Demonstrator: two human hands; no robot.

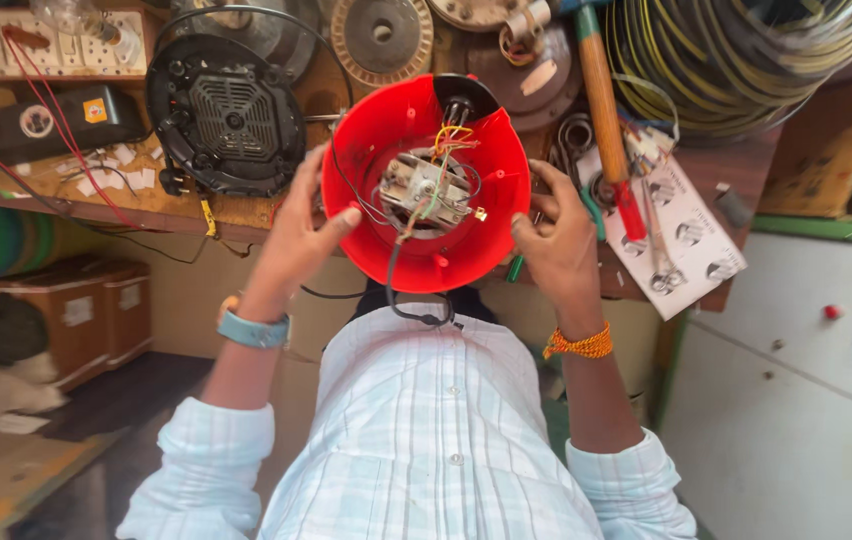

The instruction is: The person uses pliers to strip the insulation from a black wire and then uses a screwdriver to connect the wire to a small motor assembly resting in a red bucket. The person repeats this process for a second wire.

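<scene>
I hold a round red plastic housing (371, 140) in front of my chest, its open underside facing me. Inside sits a small metal motor (424, 190) with yellow, red and green wires (451, 138), and a black cord (393, 290) hangs down from it. My left hand (296, 235) grips the housing's left rim, thumb on the edge. My right hand (558, 235) grips the right rim. A blue watch (252, 330) is on my left wrist and an orange thread band (578, 345) on my right.
A wooden workbench (246, 210) lies beyond, with a black round vented base (226, 118), a switchboard (46, 40), metal discs (381, 35), a wooden-handled tool (601, 100), coiled wire (736, 60) and a white card with scissors (681, 235). Cardboard boxes (76, 315) stand at the left, a white cabinet (796, 400) at the right.
</scene>
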